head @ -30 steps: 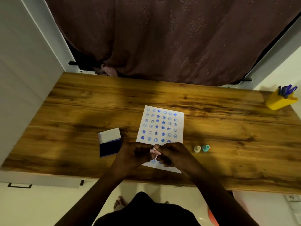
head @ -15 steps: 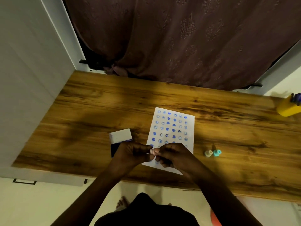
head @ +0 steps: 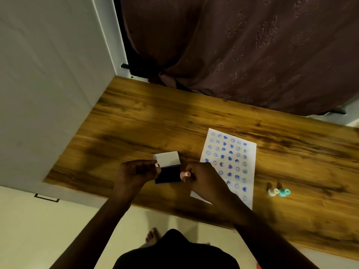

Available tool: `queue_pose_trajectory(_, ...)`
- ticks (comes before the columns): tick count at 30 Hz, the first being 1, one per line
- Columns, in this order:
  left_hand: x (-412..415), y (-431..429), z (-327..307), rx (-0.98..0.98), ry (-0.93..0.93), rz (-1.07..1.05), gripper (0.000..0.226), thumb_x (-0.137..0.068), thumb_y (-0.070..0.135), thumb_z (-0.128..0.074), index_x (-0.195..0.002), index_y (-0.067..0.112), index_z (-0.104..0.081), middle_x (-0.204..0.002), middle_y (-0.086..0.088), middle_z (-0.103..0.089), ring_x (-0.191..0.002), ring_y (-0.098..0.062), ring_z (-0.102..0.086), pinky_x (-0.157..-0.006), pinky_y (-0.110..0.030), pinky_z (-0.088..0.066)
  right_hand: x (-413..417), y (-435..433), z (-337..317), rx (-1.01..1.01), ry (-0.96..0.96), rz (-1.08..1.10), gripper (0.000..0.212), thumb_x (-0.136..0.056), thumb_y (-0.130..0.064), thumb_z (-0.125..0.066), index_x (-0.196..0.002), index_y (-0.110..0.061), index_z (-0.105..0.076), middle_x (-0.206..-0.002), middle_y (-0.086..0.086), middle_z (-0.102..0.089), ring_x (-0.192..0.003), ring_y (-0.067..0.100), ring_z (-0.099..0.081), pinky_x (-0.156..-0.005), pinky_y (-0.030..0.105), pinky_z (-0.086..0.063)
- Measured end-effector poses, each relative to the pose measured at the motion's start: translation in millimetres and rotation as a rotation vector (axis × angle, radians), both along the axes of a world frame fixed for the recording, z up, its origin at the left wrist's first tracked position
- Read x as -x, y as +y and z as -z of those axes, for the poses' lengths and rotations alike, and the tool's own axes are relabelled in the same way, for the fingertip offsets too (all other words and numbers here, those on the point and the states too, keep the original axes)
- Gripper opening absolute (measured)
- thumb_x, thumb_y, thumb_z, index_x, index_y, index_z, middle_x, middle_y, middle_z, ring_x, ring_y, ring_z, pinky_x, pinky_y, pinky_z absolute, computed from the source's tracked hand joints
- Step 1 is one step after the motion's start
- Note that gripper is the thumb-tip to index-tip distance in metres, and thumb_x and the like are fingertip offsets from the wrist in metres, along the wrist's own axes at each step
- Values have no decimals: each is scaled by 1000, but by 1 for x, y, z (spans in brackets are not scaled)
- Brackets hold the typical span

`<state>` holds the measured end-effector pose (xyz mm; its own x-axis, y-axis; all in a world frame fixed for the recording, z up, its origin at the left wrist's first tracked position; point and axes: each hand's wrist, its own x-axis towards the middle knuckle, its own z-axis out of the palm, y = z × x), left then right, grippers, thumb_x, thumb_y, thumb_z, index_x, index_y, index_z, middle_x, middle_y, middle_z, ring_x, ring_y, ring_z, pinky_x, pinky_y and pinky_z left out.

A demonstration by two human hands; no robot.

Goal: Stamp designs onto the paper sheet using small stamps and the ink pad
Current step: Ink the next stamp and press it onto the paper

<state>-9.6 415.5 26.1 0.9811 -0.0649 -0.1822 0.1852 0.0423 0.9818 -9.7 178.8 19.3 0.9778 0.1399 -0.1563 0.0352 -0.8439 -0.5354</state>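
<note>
A white paper sheet (head: pixel 232 152) covered with rows of blue stamped faces and hearts lies on the wooden table (head: pixel 155 123). Left of it sits the ink pad (head: pixel 168 174), its white lid (head: pixel 167 158) flipped back and the dark blue pad exposed. My right hand (head: pixel 204 179) pinches a small pink stamp (head: pixel 184 174) just beside the pad's right edge. My left hand (head: pixel 137 172) is curled at the pad's left edge, fingertips touching the case. Two spare stamps, cream (head: pixel 272 191) and teal (head: pixel 284 192), stand to the right of the sheet.
A white wall panel (head: pixel 48 84) borders the table on the left. A dark maroon curtain (head: pixel 242 45) hangs behind the far edge. The table's near edge runs just under my forearms, and a bare foot (head: pixel 152 235) shows on the floor below.
Both hands shifted left from over the sheet's lower edge to the ink pad and separated. The pink stamp stays in the right hand. The camera view swung left.
</note>
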Motion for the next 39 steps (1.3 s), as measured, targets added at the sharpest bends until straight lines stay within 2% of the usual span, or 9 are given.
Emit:
queue_pose_trajectory(4, 0, 16, 5, 19, -10, -21, 25, -79, -2, -82, -98, 14, -83, -96, -6, -83, -93, -21, -79, -71, -23, -60, -12, 27, 11, 134, 13, -25, 33, -101, -41, -54, -123, -20, -66, -124, 4, -71, -112, 22, -68, -99, 27, -47)
queue_pose_trajectory(10, -5, 25, 8, 33, 52, 0, 25, -80, 2, -82, -101, 15, -82, -100, -8, -82, -97, -23, -78, -79, -32, -62, -24, 43, 13, 279, 184, -65, 31, -103, -35, -52, -127, -18, -61, -133, 7, -65, -121, 26, -63, -103, 35, -48)
queue_pose_trajectory(15, -9, 26, 11, -4, 76, -18, 24, -78, 2, -84, -98, 16, -83, -96, -4, -83, -93, -21, -79, -72, -24, -61, -14, 49, 7, 323, 31, -188, 13, -90, -11, -59, -98, -11, -69, -101, 11, -69, -88, 31, -69, -72, 40, -58)
queue_pose_trajectory(23, -13, 15, 9, -17, 88, -9, 22, -79, 4, -84, -99, 12, -82, -96, -5, -83, -95, -21, -79, -75, -26, -62, -11, 55, 4, 349, 51, -167, 6, -89, -6, -60, -90, -7, -66, -85, 14, -69, -75, 34, -68, -59, 41, -52)
queue_pose_trajectory(26, -12, 10, 4, -35, 80, -14, 25, -79, 4, -84, -103, 8, -81, -99, -7, -83, -96, -22, -79, -77, -28, -62, -12, 54, 2, 346, 46, -164, 10, -92, -8, -58, -98, -7, -65, -95, 14, -69, -86, 35, -69, -68, 43, -55)
queue_pose_trajectory(29, -10, 4, 0, -38, 68, 10, 28, -79, 2, -83, -107, 3, -79, -105, -12, -81, -100, -25, -78, -81, -31, -63, -18, 54, 6, 361, 189, -105, 30, -103, -16, -52, -131, -6, -57, -135, 18, -59, -126, 33, -58, -105, 42, -47)
queue_pose_trajectory(31, -8, -2, -4, -46, 83, 28, 28, -79, 2, -83, -107, 3, -79, -107, -13, -80, -101, -25, -77, -85, -36, -63, -17, 49, 9, 319, 226, -90, 40, -105, -24, -51, -143, -9, -49, -149, 12, -50, -138, 26, -49, -117, 35, -36)
queue_pose_trajectory(36, -5, -17, -7, -87, 101, 44, 27, -77, 2, -84, -104, 7, -80, -104, -11, -80, -99, -26, -77, -90, -44, -62, 3, 34, -9, 30, 17, 78, 35, -99, -31, -61, -132, -19, -63, -131, 3, -68, -121, 19, -63, -102, 22, -46)
queue_pose_trajectory(39, 1, -30, -5, -86, 87, 78, 26, -75, 2, -86, -94, 21, -84, -95, -3, -83, -92, -19, -79, -83, -36, -63, 18, 12, -17, -80, 4, 159, 16, -94, -39, -65, -99, -26, -74, -92, -8, -75, -84, 3, -69, -74, 12, -42)
